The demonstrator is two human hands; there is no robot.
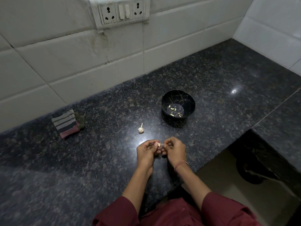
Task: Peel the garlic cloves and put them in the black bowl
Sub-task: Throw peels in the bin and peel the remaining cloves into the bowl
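Hands, two: left hand (145, 152) and right hand (175, 150), fingers curled and meeting tip to tip just above the counter, both pinching one garlic clove (159, 144) between them; the clove shows pale at the left thumb. Thread band (181, 164), one, on the right wrist. Maroon sleeves, two, at the near edge. Garlic bulb remnant (141, 129), one, stem upright, lying on the counter at 11 o'clock from the hands, near them but apart. Black bowl (187, 97), one, gold-veined, upright at 1 o'clock from the hands, well apart from the bulb. Peeled cloves (172, 108), four or five pale pieces on the bowl's floor; too small for a firm count. Folded striped cloth (66, 123), one, at 10 o'clock, close to the wall. Socket panel (121, 11), one, with two outlets and two switches, on the wall at 12 o'clock. Surface: dark speckled granite counter (211, 75), glossy, with a light glare beside the hands. Room: white tiled wall (65, 54) behind and a second tiled wall at 2 o'clock forming a corner. Edges: the counter's front edge runs from 6 toward 3 o'clock, with floor (216, 176) and one dark round object (250, 173) below it. Open granite lies from 7 to 9 o'clock and beyond the bowl.
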